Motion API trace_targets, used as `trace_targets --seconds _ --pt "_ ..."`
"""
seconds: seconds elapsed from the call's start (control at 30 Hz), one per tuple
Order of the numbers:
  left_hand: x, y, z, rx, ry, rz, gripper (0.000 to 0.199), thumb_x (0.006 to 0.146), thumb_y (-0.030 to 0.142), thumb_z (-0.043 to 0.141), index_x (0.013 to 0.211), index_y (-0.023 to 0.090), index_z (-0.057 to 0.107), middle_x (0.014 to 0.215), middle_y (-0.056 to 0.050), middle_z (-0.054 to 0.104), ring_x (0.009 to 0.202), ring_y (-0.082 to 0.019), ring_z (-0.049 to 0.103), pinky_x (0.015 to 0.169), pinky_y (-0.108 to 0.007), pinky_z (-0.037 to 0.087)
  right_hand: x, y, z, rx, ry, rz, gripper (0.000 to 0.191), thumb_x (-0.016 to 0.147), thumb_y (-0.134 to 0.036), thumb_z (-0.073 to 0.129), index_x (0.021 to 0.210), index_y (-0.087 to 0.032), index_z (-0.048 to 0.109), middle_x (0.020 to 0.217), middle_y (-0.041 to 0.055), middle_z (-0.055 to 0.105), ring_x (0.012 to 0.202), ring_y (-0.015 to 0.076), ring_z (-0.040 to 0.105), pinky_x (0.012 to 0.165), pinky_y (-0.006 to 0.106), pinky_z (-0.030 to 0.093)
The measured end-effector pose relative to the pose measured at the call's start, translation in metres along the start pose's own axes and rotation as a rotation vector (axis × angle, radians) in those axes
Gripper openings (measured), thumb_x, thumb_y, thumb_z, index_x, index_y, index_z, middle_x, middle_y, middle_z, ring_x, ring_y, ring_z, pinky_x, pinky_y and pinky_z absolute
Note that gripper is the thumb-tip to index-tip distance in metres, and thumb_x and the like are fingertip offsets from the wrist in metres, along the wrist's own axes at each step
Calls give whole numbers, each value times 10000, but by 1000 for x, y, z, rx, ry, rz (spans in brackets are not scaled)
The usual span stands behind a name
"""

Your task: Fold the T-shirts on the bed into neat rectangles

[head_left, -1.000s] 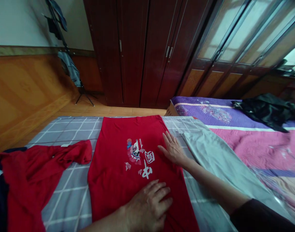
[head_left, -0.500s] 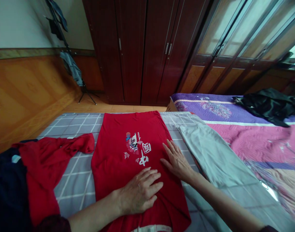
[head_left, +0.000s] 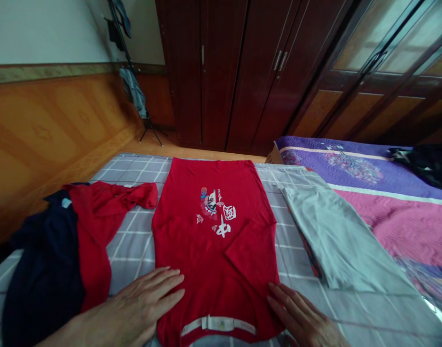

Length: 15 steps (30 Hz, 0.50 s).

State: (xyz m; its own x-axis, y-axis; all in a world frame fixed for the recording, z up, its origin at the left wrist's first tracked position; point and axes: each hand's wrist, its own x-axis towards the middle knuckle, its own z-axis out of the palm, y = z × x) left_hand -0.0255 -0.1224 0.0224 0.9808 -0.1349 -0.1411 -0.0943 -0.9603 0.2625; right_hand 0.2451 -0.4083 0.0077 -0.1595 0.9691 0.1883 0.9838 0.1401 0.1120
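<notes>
A red T-shirt (head_left: 209, 260) lies flat on the checked bedsheet, its white-lined collar toward me and a printed picture with white characters in its middle. Its sleeves look folded inward. Along the shirt's left edge near the collar, my left hand (head_left: 152, 296) rests open with its fingers stretched over the cloth. My right hand (head_left: 300, 313) touches the right edge at about the same height, fingers extended; its thumb is hidden. Neither hand visibly grips the fabric.
To the left lie a crumpled red garment (head_left: 94, 226) and a dark navy one (head_left: 43, 270). A folded pale grey-green garment (head_left: 336, 236) lies at right. Beyond are a purple and pink bed cover (head_left: 397, 207), dark red wardrobes (head_left: 221, 72) and a clothes stand (head_left: 134, 91).
Both hands have moved from the middle of the shirt toward me, apart to its two side edges near the collar. My view has turned left, and the whole collar shows.
</notes>
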Motion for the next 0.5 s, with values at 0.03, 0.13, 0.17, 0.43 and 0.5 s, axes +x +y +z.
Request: trace_targets --seconds 0.03,0.13,0.17,0.43,0.5 --pt "-6 1 4 12 -2 -13 866 621 -26 430 1436 240 313 1460 -44 384 1320 -234 385 1044 -373 414 -1 2 5 -18 -3 -19 560 691 -39 437 1220 -145 585 1238 92 611 1101 222 600 856 304 543" --pt "-16 4 15 79 37 -40 926 608 -62 380 1470 240 221 1494 -30 309 1338 -220 355 1040 -351 416 -2 9 20 -30 -8 -92 584 722 -44 438 1288 -152 532 1302 79 558 1141 232 572 883 331 534" --pt "-17 4 19 110 64 -47 925 613 -79 360 1470 240 218 1491 -28 317 1332 -213 365 1038 -344 419 -3 12 25 -21 -19 -116 588 737 -57 447 1315 -151 506 1325 79 535 1156 238 561 888 339 533" --pt "-9 -7 26 220 211 19 762 690 -113 324 1373 211 417 1358 -30 522 1254 -170 474 1038 -310 422 1 24 49 204 -42 -84 585 800 -74 491 1370 -196 437 1353 73 514 1227 243 495 964 361 492" --pt "-8 -11 25 220 193 37 708 714 -97 352 1351 199 444 1345 -31 536 1254 -171 472 1059 -314 398 7 24 46 221 6 -77 517 794 -65 481 1294 -192 519 1291 92 572 1188 249 533 947 375 500"
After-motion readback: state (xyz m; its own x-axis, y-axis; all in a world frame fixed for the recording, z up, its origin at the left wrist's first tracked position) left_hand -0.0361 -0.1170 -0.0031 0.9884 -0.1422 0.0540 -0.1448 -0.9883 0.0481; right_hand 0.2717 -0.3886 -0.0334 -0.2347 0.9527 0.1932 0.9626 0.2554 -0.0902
